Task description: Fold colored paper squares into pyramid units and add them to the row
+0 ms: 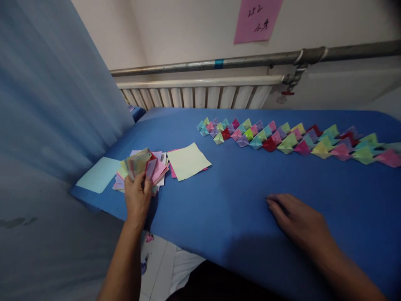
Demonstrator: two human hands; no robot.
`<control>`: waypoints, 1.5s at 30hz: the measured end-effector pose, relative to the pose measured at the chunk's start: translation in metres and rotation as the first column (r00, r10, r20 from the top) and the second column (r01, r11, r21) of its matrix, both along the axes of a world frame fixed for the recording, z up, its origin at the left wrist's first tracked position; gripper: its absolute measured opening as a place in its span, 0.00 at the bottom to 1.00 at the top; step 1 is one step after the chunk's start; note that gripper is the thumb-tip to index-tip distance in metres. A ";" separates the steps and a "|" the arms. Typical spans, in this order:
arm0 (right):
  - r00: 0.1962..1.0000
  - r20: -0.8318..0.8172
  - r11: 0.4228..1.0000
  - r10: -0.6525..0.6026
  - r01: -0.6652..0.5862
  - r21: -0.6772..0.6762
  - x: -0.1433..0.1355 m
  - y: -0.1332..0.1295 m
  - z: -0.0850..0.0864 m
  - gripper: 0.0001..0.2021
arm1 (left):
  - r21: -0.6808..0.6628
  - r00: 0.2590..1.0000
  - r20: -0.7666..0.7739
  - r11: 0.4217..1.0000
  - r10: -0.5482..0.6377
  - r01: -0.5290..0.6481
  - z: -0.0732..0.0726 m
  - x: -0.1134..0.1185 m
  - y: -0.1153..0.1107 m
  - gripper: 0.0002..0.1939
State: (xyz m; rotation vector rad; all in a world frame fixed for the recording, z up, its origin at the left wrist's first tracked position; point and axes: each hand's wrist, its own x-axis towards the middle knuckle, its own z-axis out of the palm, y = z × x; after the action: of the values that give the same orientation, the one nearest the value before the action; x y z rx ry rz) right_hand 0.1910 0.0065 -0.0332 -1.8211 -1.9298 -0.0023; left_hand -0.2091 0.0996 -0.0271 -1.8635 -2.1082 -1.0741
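The left hand [137,196] is closed around a bundle of coloured papers [138,162], with the thumb on one side and the fingers on the other, so the papers are pinched at their near end. The bundle stands out beyond the fingertips, away from the person; it is blurred, therefore I cannot count its sheets. Behind and around the held bundle, a loose pile of coloured sheets [119,182] is seen on the blue table [200,213], near its left end; whether the bundle touches this pile, I cannot tell. Just to the right of the pile lies a pale yellow sheet [189,162], flat, and a pink sheet [173,172] shows at its edges from below. To the left of the pile, a light blue-green sheet [98,175] lies at the table's corner. The right hand [297,219] rests on the table, well apart from the bundle, with its fingers curled inward; I cannot tell whether the fingertips meet the thumb. Farther from the person than this hand, rows of folded paper pieces [286,144] in many colours stretch from the middle of the table toward its right edge.
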 end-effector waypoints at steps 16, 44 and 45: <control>1.000 -0.006 0.999 0.005 -0.004 0.050 0.000 0.001 0.000 0.17 | -0.056 0.979 -0.148 0.990 -0.138 0.131 -0.003 -0.010 0.002 0.16; 0.999 -0.032 0.999 0.020 -0.019 0.028 0.000 0.002 0.006 0.18 | -0.033 0.977 0.196 0.996 0.082 -0.077 0.001 0.004 0.002 0.19; 0.999 -0.025 0.999 0.021 -0.020 0.027 0.000 0.002 0.006 0.19 | -0.034 0.966 0.243 0.996 0.089 -0.084 0.001 0.004 0.002 0.19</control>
State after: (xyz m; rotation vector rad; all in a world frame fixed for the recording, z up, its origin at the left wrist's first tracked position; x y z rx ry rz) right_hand 0.1908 0.0086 -0.0272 -1.7754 -1.9220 0.0011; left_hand -0.2056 0.1016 -0.0260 -1.7069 -2.3182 -1.3232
